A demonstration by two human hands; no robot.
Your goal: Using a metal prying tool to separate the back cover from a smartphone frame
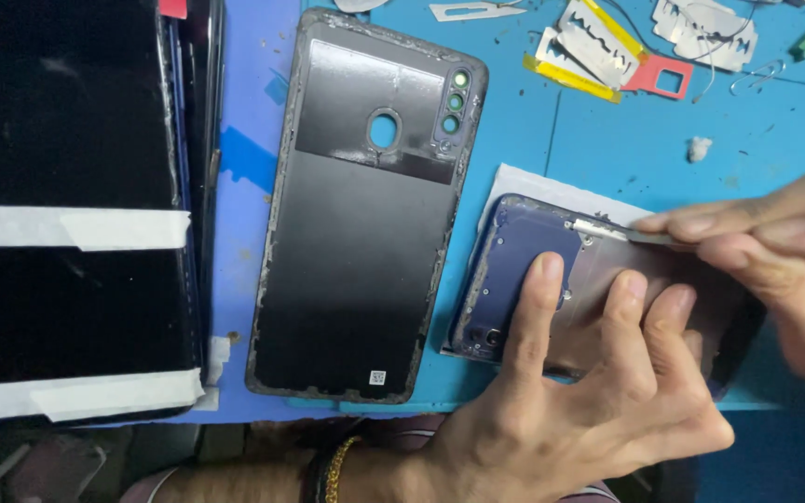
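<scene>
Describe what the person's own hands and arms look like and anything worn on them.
Both hands are bare, no gloves. The left hand has short nails and its wrist carries a dark band beside a gold-coloured beaded bracelet. The right hand shows no ring or band; its forearm runs out of view. No sleeves are visible.

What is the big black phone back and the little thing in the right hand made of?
The black back cover looks like plastic with a dull, matt inside face and rough leftover glue along its rim. The thin tool pinched in the right hand looks like bare metal: silvery and flat, probably a blade, though partly hidden.
</scene>
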